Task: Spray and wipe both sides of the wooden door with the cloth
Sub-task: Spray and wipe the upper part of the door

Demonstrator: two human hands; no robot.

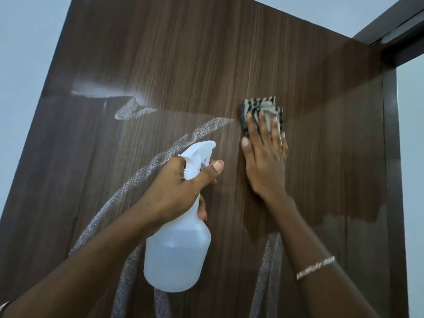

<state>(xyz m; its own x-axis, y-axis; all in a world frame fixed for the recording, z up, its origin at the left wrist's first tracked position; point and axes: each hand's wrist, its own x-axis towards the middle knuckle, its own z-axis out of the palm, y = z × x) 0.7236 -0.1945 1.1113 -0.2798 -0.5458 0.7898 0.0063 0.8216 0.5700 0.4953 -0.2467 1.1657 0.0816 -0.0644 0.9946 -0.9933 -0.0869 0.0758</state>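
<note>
A dark brown wooden door (183, 53) fills the view, seen from below toward its top. My left hand (174, 189) grips a white spray bottle (177, 251) by the neck, nozzle pointing up and right. Pale streaks of spray (137, 177) run across the left and lower part of the door. My right hand (266, 159) lies flat on the door and presses a grey and black patterned cloth (263, 109) against the wood under its fingertips. The area to the right of the cloth looks darker and matt.
The dark door frame (390, 40) meets the door at the upper right, with a pale wall (410, 134) beyond it. Another pale wall (25, 53) shows left of the door's edge. A bracelet (315, 267) sits on my right wrist.
</note>
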